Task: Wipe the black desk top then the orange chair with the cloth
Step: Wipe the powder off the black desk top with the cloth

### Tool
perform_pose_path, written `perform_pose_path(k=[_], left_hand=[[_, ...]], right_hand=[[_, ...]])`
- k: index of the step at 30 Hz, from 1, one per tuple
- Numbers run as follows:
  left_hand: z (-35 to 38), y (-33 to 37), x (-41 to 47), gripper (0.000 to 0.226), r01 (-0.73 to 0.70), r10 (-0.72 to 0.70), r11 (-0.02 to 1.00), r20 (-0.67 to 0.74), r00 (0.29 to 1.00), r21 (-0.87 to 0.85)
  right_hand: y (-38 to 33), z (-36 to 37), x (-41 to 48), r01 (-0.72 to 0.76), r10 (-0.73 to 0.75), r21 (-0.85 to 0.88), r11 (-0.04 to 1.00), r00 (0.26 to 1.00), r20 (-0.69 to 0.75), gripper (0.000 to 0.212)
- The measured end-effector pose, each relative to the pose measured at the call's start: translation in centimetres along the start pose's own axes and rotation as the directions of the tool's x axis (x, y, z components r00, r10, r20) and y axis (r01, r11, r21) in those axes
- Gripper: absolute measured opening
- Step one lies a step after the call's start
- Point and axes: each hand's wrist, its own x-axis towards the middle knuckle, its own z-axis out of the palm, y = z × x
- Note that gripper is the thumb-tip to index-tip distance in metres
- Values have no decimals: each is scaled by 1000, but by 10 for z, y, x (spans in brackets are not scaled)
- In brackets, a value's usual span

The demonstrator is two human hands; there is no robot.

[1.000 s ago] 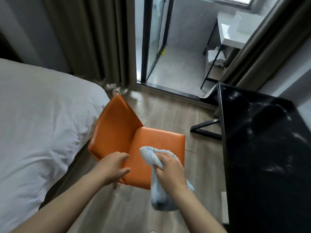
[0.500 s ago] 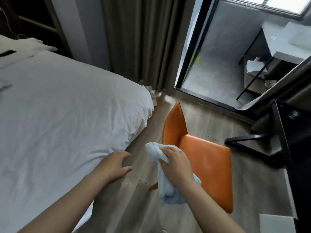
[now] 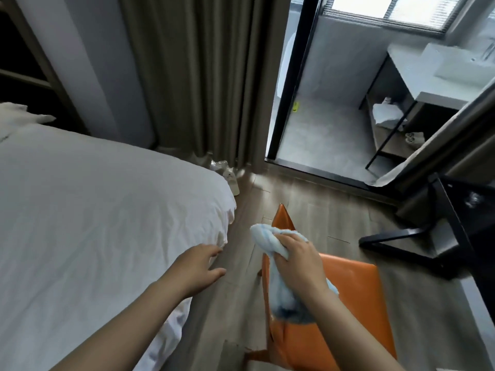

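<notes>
Hanging against the chair back, the cloth is gripped by the right hand; the left hand is held open, empty. Unbraced, the chair could be tipped by wiping.

The bed lies left, the chair lower right, floor between them, the left hand over it. The right hand holds the cloth at the chair's back. The bench stands right of the chair; curtain and doorway behind
</notes>
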Motion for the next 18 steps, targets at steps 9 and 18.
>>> perform_pose_path(k=[9,18], left_hand=[[-50,-1,142,52,-154,148,987,102,984,47],[-93,22,292,53,-372,331,921,279,902,112]], right_hand=[[21,2,107,-190,183,-70,979,978,-104,32],[38,1,195,-484,464,-61,873,863,-200,37]])
